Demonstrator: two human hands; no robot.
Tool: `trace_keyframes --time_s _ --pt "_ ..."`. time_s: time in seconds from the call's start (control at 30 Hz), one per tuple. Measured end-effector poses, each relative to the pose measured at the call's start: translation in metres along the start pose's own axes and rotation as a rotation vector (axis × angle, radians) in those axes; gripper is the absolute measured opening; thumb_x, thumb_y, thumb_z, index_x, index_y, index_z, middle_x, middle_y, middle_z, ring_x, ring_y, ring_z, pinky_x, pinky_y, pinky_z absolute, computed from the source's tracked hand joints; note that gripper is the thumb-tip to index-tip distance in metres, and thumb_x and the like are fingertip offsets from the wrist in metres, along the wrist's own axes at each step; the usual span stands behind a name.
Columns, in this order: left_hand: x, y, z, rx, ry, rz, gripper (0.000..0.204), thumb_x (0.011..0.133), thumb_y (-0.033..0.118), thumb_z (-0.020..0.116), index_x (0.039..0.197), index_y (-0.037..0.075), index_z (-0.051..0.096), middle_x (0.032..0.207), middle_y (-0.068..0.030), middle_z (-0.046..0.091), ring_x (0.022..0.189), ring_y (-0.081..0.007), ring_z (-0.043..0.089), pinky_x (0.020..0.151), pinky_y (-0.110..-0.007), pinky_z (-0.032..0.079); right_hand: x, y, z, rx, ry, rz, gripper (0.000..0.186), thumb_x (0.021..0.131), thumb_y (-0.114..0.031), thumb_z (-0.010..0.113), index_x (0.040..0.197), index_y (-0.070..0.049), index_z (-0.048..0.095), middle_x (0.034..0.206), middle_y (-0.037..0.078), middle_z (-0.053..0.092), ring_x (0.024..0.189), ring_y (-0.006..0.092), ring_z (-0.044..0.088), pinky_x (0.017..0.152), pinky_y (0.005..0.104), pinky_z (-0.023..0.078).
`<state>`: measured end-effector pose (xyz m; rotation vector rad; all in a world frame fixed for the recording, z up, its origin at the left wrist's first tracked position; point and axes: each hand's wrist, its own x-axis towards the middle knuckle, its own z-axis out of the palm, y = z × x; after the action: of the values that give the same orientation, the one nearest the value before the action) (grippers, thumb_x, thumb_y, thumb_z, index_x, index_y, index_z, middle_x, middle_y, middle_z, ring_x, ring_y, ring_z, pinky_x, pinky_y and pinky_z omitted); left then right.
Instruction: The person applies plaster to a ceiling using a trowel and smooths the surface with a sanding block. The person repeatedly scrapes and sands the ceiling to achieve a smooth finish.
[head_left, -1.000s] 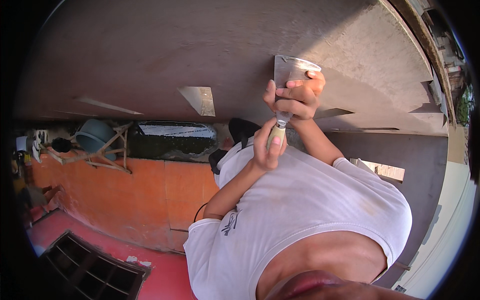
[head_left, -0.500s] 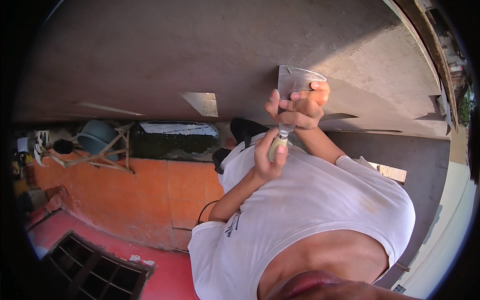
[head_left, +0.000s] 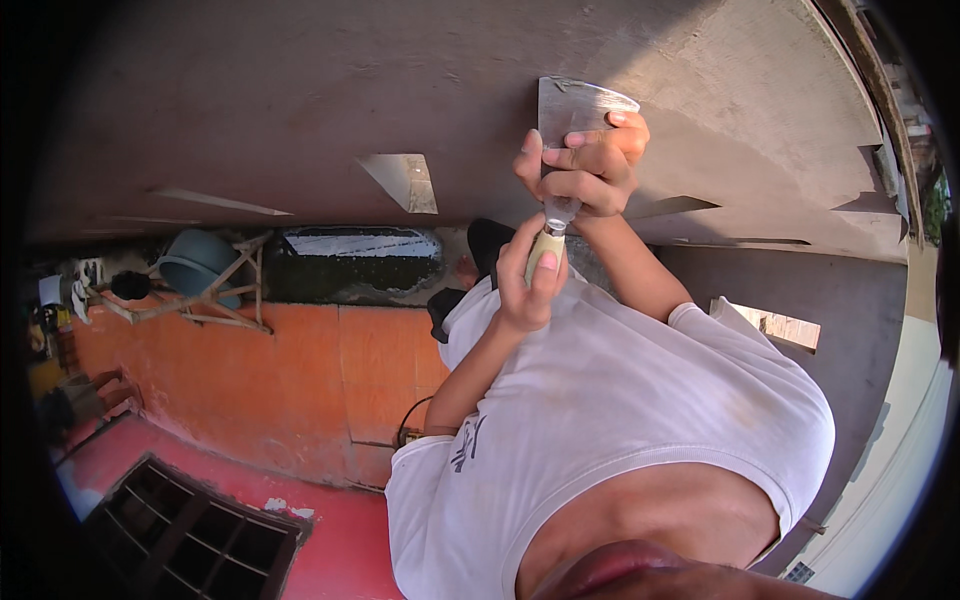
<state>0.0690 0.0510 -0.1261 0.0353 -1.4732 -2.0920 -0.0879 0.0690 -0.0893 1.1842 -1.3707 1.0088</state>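
A putty knife [head_left: 575, 110] with a wide metal blade and a cream handle slants across the middle of the view. Its far edge meets, or nearly meets, the grey plastered wall [head_left: 330, 90]; exact contact is hard to tell. My left hand [head_left: 530, 280] is closed round the handle. Higher up, my right hand [head_left: 595, 170] grips the blade's base, its fingers bent over the metal and the thumb at the other side. Pale residue shows near the blade's edge. Part of the blade is hidden behind my right fingers.
Light-coloured slanted openings [head_left: 405, 182] break the grey wall. To the left, a blue-grey basin [head_left: 200, 265] rests on a wooden stand [head_left: 235, 280] beside an orange surface [head_left: 300, 380]. A dark barred window [head_left: 190, 530] sits lower left. A board edge [head_left: 880, 100] runs along the right.
Both hands and the putty knife have moved up along the wall and slightly left. The grip of each hand looks the same.
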Motion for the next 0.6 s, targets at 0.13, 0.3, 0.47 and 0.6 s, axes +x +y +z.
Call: trace_keyframes --time_s 0.13,0.3,0.47,0.6 --pt "-0.0021 -0.0014 0.0014 -0.033 0.016 -0.012 0.056 0.104 0.035 0.044 0.133 -0.012 0.052 0.059 -0.0018 0.049 0.05 -0.007 0.04 0.049 -0.025 0.033 0.0025 -0.0025 0.0013 0.006 0.002 -0.005 0.04 0.057 -0.004 0.086 0.059 -0.028 0.054 0.07 -0.014 0.056 0.08 0.011 0.056 0.099 0.0386 0.04" --pt "-0.0007 -0.0019 0.0012 -0.052 -0.012 -0.023 0.056 0.103 0.035 0.044 0.134 -0.012 0.052 0.059 -0.0021 0.049 0.049 -0.0069 0.04 0.049 -0.025 0.033 0.0019 -0.0011 -0.0006 -0.007 -0.007 -0.005 0.04 0.056 -0.003 0.085 0.059 -0.029 0.054 0.069 -0.014 0.056 0.079 0.0111 0.056 0.099 0.0383 0.04" --pt "-0.0009 -0.0019 -0.0017 -0.074 -0.017 -0.029 0.054 0.102 0.033 0.048 0.133 -0.012 0.052 0.059 -0.0015 0.05 0.05 -0.0084 0.044 0.049 -0.027 0.035 0.0031 -0.0018 -0.0009 -0.012 -0.017 -0.015 0.04 0.056 -0.004 0.085 0.059 -0.029 0.054 0.066 -0.015 0.055 0.078 0.0111 0.056 0.098 0.0371 0.04" --pt "-0.0022 0.0025 -0.0031 -0.082 -0.025 -0.082 0.053 0.101 0.032 0.05 0.131 -0.011 0.053 0.06 -0.0012 0.05 0.051 -0.0082 0.045 0.051 -0.026 0.036 0.0021 -0.0012 -0.0038 0.002 -0.02 -0.013 0.041 0.057 -0.004 0.085 0.059 -0.03 0.054 0.065 -0.015 0.055 0.076 0.0103 0.055 0.097 0.0363 0.04"
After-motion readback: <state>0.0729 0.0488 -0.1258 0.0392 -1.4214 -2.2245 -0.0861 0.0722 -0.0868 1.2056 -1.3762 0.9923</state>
